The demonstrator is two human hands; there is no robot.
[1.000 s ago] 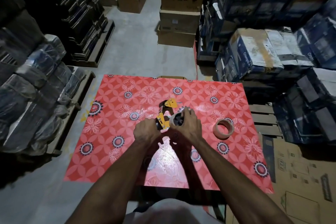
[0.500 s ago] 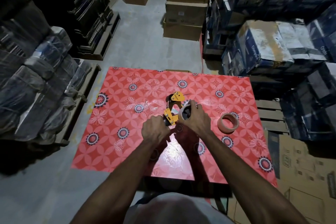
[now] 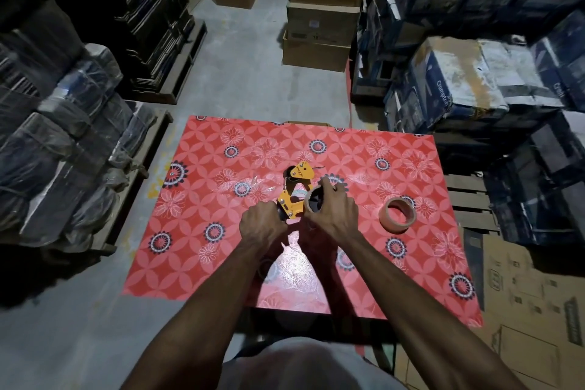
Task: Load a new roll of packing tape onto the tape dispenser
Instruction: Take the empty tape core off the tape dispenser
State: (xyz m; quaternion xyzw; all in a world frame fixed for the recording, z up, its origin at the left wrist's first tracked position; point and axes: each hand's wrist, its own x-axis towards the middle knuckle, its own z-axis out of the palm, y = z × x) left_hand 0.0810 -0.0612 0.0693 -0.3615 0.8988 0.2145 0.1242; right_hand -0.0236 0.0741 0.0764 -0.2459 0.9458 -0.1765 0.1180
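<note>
Now: left hand (image 3: pixel 261 225) clamped on dispenser (image 3: pixel 294 196) handle, mid-table (image 3: pixel 196 263); right hand (image 3: pixel 334 214) wrapped round roll (image 3: pixel 313 203) at hub. Roll light, stiff; hold outer rim. Spare roll (image 3: pixel 397 215) lies right.

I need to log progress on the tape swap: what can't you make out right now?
Head view only:
- Dispenser handle: hidden under the left hand.
- Whether the roll is seated on the hub: covered by the right hand.
- Dispenser's blade: too small, dim.
</note>
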